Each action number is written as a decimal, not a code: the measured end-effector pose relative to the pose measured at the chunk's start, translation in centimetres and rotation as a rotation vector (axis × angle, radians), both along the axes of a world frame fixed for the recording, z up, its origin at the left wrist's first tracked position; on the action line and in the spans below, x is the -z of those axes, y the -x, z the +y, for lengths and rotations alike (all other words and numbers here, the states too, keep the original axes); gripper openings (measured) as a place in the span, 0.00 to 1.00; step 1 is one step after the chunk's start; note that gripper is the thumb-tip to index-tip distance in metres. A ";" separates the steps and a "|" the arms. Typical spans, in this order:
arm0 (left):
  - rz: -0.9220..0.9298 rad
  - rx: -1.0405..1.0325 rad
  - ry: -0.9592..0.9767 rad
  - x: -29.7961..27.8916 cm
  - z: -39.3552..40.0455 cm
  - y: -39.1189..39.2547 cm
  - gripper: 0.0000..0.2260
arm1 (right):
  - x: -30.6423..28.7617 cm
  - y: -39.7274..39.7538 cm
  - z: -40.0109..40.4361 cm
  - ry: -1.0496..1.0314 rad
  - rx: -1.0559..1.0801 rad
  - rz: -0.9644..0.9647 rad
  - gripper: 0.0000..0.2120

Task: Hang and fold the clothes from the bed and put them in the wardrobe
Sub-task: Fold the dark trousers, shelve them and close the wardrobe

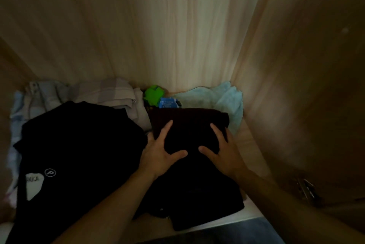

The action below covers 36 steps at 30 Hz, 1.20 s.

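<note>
A folded dark maroon garment point(189, 123) lies on top of a black pile point(197, 200) on the wardrobe shelf point(254, 145), right of centre. My left hand point(160, 151) holds its left side, thumb spread across the top. My right hand point(223, 149) holds its right side the same way, fingers over the edge. Both forearms reach in from the bottom of the view. A larger black garment with a white logo point(79, 155) lies folded to the left.
At the back of the shelf sit a plaid grey cloth point(110, 91), a pale blue cloth point(223, 97), a green object point(153, 93) and a blue packet point(166, 103). The wardrobe's wooden back wall point(177, 36) and right side panel point(306, 66) close in tightly.
</note>
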<state>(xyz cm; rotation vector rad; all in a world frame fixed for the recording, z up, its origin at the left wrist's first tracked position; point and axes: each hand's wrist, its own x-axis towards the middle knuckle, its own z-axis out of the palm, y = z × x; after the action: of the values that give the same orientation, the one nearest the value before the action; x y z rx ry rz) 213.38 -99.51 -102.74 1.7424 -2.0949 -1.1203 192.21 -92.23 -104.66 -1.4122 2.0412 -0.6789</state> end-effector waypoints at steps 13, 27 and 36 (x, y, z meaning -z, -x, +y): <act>-0.479 0.309 0.622 -2.9 3.4 0.6 0.34 | -3.9 -2.4 1.3 -0.046 -0.238 0.406 0.39; -0.507 0.337 0.473 2.7 3.6 1.3 0.34 | 0.2 -2.3 1.7 -0.268 -0.320 0.554 0.75; -0.607 0.350 0.267 -2.1 3.8 2.5 0.31 | -3.3 -1.4 2.2 -0.377 -0.421 0.475 0.68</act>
<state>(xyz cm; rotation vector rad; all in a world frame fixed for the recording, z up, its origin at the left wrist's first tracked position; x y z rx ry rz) 210.90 -95.73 -100.62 1.7765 -2.8262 -0.3453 193.60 -90.07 -101.38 -1.7989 1.9586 0.2314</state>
